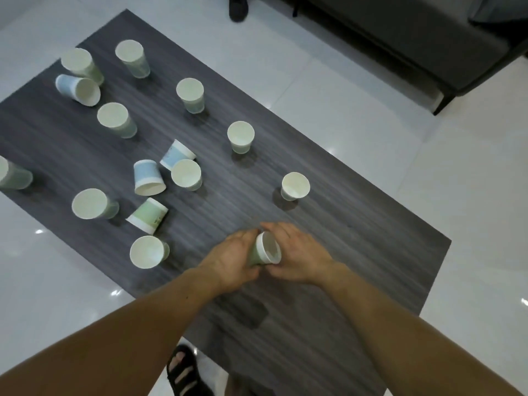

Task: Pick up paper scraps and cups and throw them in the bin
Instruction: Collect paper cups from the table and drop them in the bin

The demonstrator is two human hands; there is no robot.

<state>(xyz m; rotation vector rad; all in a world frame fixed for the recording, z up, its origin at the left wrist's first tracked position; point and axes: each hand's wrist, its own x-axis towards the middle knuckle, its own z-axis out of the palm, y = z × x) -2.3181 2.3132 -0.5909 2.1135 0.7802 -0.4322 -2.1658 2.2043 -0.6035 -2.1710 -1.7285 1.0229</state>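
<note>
Nearest to me, my foot in a black strapped sandal (183, 372) stands on the glossy white tiled floor (57, 281), just by the near edge of the dark grey wood-grain tabletop (357, 267). Over that tabletop my forearms come together. My left hand (233, 260) has its fingers curled round the body of a pale green paper cup (264, 250), which is tipped so that its white mouth faces my right. My right hand (298, 252) wraps the mouth end, fingers curved over the rim and thumb beneath (the fingertips of both are partly hidden by the cup).

Just left of my hands an upright white-mouthed paper cup (148, 251) stands near the tabletop's edge. Beyond it a green paper cup on its side (148, 215) lies beside another upright cup (91, 207). Farther on, a blue paper cup on its side (148, 177) is close to a standing cup (187, 174), which touches a second fallen blue cup (175, 154). To the right, well apart, two lone upright cups (295, 185) (241, 137) stand. At the left edge a cut-off cup (13, 174) shows.

Toward the far end there are four more standing cups (190, 95) and a third fallen blue cup (78, 88). Past the tabletop sit a dark grey sofa (400, 38) and a dark shoe (238, 8).
</note>
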